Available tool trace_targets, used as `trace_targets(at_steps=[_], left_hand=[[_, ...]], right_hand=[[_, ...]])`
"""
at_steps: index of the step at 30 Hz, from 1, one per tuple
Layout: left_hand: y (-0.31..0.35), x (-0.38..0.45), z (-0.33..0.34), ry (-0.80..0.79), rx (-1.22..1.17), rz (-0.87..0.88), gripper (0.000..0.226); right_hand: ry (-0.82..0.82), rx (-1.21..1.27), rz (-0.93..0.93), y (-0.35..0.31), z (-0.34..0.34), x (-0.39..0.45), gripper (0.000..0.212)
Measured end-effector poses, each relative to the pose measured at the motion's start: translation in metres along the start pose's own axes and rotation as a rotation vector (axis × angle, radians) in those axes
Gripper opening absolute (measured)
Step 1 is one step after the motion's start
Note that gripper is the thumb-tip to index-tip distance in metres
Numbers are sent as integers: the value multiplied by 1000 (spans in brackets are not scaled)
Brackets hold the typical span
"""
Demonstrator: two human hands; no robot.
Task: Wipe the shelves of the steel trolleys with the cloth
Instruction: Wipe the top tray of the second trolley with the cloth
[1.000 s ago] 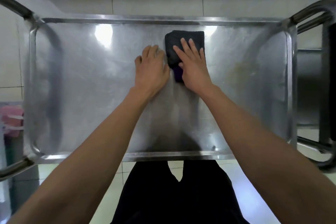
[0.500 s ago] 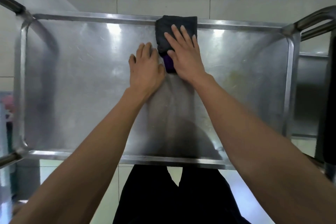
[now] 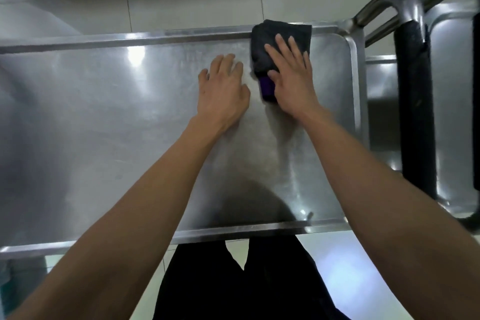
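A steel trolley's top shelf (image 3: pixel 104 125) fills the view below me. A folded black cloth (image 3: pixel 270 39) with a purple part at its near end lies against the shelf's far rim, close to the right corner. My right hand (image 3: pixel 291 78) presses flat on the cloth with straight, spread fingers. My left hand (image 3: pixel 223 93) rests flat on the bare steel just left of the cloth, fingers straight.
The trolley's curved handle with a black grip (image 3: pixel 413 101) rises at the right end. A second steel trolley (image 3: pixel 452 86) stands beyond it on the right. Pale tiled floor (image 3: pixel 181 5) lies past the far rim. My dark trousers (image 3: pixel 233 280) show under the near rim.
My right hand has pushed the cloth to the far rim and then rightwards towards the shelf's right corner. My left hand has followed alongside on the steel.
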State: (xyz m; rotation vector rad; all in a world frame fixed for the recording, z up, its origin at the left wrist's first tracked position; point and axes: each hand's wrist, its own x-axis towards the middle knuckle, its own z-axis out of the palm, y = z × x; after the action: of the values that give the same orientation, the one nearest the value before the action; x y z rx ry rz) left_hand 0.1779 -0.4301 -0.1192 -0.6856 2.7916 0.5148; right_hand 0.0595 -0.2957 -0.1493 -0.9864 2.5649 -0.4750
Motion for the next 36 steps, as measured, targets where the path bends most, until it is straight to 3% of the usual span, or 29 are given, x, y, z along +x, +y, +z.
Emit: trace_targets(at_steps=[7,12,25,36], left_hand=[[34,8,12,-18,22,-56,42],[40,6,15,-4,42,-78,40],[24,-24,19,26,13,-25,48],[-74,-102,18,157,-80,-128,53]], right_hand=[[64,35,105,67,-32,-11,57],[79,88,103,80,-35,-26,55],[126,-10,178,58,-8,-89,55],[85,-43,63,-34,45,-83,54]])
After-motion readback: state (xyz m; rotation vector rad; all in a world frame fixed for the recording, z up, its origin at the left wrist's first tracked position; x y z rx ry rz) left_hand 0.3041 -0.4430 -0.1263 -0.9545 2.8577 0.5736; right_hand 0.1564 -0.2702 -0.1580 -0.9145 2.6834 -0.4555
